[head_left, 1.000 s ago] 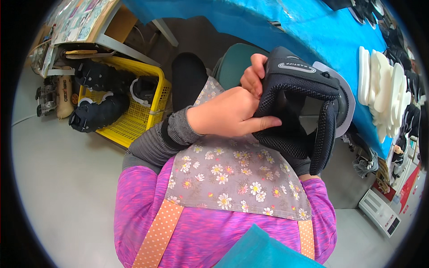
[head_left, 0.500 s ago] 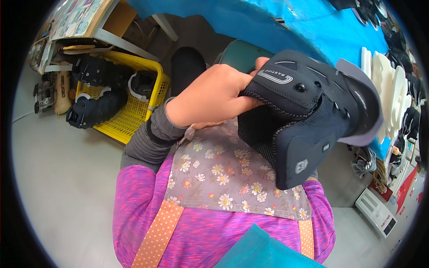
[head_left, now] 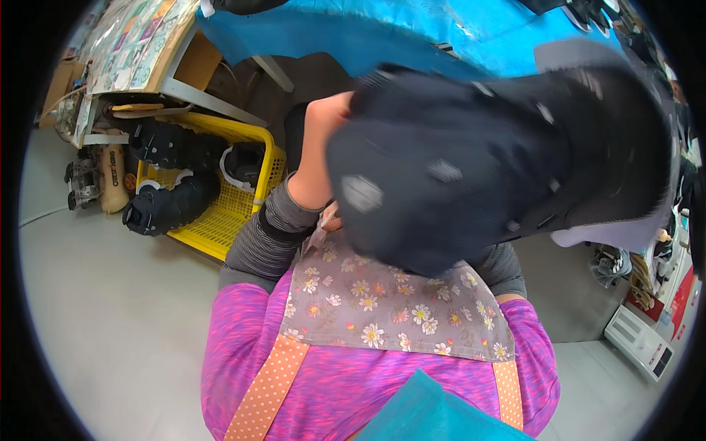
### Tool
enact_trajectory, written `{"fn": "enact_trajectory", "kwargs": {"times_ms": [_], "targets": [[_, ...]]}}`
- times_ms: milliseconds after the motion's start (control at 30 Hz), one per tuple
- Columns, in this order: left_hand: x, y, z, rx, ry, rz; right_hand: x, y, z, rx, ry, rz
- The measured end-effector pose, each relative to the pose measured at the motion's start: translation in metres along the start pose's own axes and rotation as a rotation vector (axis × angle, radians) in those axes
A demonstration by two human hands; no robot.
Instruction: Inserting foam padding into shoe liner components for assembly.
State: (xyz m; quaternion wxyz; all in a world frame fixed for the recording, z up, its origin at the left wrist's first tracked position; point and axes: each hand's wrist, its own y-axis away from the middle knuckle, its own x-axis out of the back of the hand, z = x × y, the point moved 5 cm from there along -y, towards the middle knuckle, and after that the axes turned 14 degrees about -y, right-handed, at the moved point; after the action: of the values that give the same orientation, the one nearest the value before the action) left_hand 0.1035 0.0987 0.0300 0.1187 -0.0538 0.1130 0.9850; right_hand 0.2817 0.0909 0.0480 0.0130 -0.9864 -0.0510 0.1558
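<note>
A black padded skate boot (head_left: 441,169), smeared by motion, fills the space before my chest. Its wide cuff points left, and a pale lilac-grey piece (head_left: 625,231) edges its far right end. My left hand (head_left: 321,143) is at the cuff; its fingers pass behind the boot, where I cannot see them. Only the grey striped right sleeve (head_left: 504,270) shows below the boot, and my right hand is hidden behind it.
A yellow plastic basket (head_left: 273,165) with several black boots (head_left: 176,202) stands on the floor at left, beside a table (head_left: 132,55). A blue-covered table (head_left: 323,29) runs across the far side. At right is a white heater-like box (head_left: 638,342).
The boot has swung left and turned, so its side now covers more of my left hand. My left hand has moved left from the cuff's earlier place. The view has shifted slightly.
</note>
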Motion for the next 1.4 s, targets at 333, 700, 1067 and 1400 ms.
{"fn": "enact_trajectory", "kwargs": {"times_ms": [333, 700, 1067, 1400], "targets": [[0.001, -0.018, 0.004, 0.078, -0.005, 0.542, -0.014, -0.010, -0.003, 0.184, 0.307, 0.061], [0.012, -0.019, 0.013, -0.236, 0.148, 0.343, -0.029, -0.016, -0.015, 0.230, 0.310, -0.017], [0.004, -0.004, 0.002, 0.007, 0.043, 0.399, -0.030, -0.005, -0.020, 0.482, 0.320, -0.196], [0.004, -0.005, 0.024, -0.089, 0.291, 0.081, -0.018, -0.014, -0.007, 0.040, -0.326, -0.078]]}}
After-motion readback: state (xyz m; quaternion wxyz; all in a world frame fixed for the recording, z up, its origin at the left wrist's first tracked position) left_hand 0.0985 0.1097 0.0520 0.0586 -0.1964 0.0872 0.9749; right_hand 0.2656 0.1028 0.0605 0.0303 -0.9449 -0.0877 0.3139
